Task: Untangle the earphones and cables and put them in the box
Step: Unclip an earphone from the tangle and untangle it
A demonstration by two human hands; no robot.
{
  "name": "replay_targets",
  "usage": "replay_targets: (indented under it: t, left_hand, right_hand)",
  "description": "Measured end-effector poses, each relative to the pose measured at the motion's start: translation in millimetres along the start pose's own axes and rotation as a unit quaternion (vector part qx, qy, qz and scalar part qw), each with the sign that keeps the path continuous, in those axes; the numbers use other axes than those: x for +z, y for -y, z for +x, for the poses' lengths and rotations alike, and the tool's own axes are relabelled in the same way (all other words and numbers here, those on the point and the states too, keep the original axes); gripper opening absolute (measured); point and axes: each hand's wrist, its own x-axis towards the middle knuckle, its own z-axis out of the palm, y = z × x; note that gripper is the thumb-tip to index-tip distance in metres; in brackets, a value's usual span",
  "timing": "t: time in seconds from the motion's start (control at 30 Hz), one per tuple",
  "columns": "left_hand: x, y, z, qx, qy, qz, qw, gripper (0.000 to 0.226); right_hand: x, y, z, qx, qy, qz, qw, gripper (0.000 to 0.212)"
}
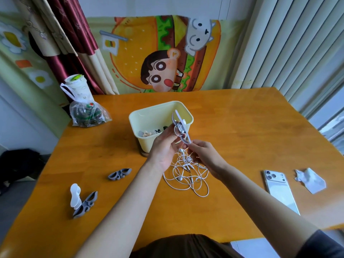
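Observation:
A tangle of white earphone cables (188, 178) lies on the orange table in front of a pale yellow box (149, 116). My left hand (164, 146) holds up a grey cable winder (183, 128) with white cable wrapped on it, just over the box's near right corner. My right hand (202, 155) pinches the white cable just below the winder's lower end. Strands hang from both hands down to the tangle. Small items lie at the bottom of the box.
Two more grey winders (120, 173) (85, 204) and a white one (75, 195) lie at the left. A white phone (281, 190) and crumpled paper (310, 180) lie at the right. A clear plastic bag (87, 114) and a cup (79, 88) stand at the back left.

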Motion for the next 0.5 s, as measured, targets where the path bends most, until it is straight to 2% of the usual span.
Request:
replay_targets:
  t: [0.1, 0.27, 0.5]
  left_hand:
    - [-3, 2, 2, -0.005, -0.036, -0.002, 0.999, 0.022]
    - [-4, 7, 6, -0.007, -0.110, 0.039, 0.993, 0.020]
    - [-2, 8, 11, -0.021, -0.176, -0.009, 0.984, 0.018]
  right_hand:
    - [5, -2, 0, -0.007, -0.006, -0.016, 1.000, 0.030]
    - [6, -6, -1, -0.034, -0.031, -0.123, 0.991, 0.028]
    - [4, -3, 0, -0.079, -0.052, -0.240, 0.966, 0.028]
